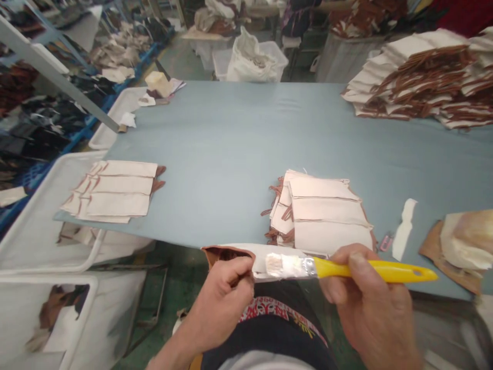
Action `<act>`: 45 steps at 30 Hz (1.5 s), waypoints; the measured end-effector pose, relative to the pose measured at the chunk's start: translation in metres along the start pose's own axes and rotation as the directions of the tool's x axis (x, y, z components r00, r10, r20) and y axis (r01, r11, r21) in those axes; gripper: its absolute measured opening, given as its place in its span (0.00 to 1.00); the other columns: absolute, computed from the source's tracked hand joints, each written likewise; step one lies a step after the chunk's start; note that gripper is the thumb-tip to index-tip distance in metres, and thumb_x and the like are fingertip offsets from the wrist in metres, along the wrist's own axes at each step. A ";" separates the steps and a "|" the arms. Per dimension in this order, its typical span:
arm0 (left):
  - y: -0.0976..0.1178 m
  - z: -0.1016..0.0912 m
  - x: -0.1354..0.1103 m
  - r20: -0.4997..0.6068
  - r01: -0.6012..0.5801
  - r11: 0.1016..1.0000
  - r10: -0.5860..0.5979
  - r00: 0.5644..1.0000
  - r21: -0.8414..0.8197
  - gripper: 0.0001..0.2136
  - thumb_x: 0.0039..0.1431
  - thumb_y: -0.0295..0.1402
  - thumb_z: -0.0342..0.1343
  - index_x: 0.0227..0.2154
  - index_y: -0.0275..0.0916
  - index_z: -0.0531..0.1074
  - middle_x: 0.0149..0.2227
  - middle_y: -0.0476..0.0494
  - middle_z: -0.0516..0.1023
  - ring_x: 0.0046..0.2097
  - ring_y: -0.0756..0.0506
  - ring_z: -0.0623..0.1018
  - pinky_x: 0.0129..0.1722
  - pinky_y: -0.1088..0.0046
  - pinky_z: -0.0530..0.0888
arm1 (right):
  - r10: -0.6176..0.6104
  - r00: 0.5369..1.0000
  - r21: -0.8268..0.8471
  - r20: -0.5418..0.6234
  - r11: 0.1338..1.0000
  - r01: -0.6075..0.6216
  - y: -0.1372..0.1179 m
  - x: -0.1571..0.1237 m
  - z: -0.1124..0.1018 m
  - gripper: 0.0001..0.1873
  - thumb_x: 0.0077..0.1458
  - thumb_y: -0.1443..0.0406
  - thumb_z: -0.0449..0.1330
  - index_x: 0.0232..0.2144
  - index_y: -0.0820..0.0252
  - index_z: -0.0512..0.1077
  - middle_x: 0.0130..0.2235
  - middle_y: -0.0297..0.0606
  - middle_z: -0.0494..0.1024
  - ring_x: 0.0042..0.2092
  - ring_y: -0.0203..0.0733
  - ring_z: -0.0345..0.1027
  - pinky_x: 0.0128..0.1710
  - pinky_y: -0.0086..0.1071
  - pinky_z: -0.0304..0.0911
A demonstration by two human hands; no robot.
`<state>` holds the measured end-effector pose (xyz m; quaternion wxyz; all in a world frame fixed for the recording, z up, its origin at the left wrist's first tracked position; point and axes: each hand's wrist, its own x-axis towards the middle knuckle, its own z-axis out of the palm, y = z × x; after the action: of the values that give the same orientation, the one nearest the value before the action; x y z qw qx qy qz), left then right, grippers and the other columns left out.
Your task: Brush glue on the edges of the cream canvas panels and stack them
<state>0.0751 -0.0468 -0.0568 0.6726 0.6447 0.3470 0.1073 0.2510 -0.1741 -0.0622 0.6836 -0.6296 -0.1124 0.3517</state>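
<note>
My left hand (221, 298) is closed on the brown-edged end of a white fabric piece (246, 255) held at the near table edge. My right hand (365, 303) grips a yellow-handled brush (358, 269), whose white bristles lie across that piece. Just behind them a stack of white pieces with brown trim (323, 216) lies on the grey-blue table (239, 149). A second, flatter row of the same pieces (115, 190) sits at the table's left edge.
A big heap of white and brown pieces (423, 82) fills the far right corner. White plastic bins (42, 246) stand left of the table. A white scrap (404, 228) and a cream-and-brown bundle (462, 241) lie at right. A white sack (254, 56) stands behind the table.
</note>
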 end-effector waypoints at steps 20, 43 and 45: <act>0.019 0.055 0.006 -0.155 -0.188 0.954 0.228 0.961 0.235 0.14 0.66 0.27 0.49 0.25 0.37 0.74 0.27 0.47 0.74 0.31 0.47 0.71 0.36 0.74 0.68 | -0.048 0.973 0.031 0.225 0.999 0.042 -0.019 0.022 -0.027 0.19 0.65 0.48 0.65 0.32 0.55 0.74 0.17 0.29 0.67 0.20 0.34 0.59 0.21 0.26 0.56; 0.003 0.086 0.007 -0.186 -0.360 0.754 0.530 0.827 0.550 0.13 0.66 0.18 0.46 0.30 0.39 0.70 0.30 0.46 0.76 0.33 0.48 0.76 0.36 0.73 0.71 | 0.194 0.931 -0.002 0.308 0.979 -0.204 -0.041 0.052 -0.037 0.28 0.51 0.40 0.70 0.26 0.56 0.70 0.11 0.21 0.55 0.13 0.31 0.47 0.13 0.25 0.54; 0.001 0.086 0.009 -0.179 -0.380 0.694 0.589 0.788 0.611 0.12 0.65 0.17 0.47 0.31 0.39 0.70 0.30 0.46 0.75 0.32 0.47 0.76 0.36 0.73 0.72 | 0.202 0.933 -0.027 0.297 0.979 -0.204 -0.037 0.054 -0.040 0.28 0.50 0.40 0.71 0.27 0.56 0.71 0.11 0.22 0.57 0.13 0.31 0.48 0.13 0.25 0.56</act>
<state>0.1340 -0.1094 -0.0649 0.3308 0.8460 0.2937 0.2976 0.3265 -0.1703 -0.0497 0.6203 -0.5760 -0.1478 0.5115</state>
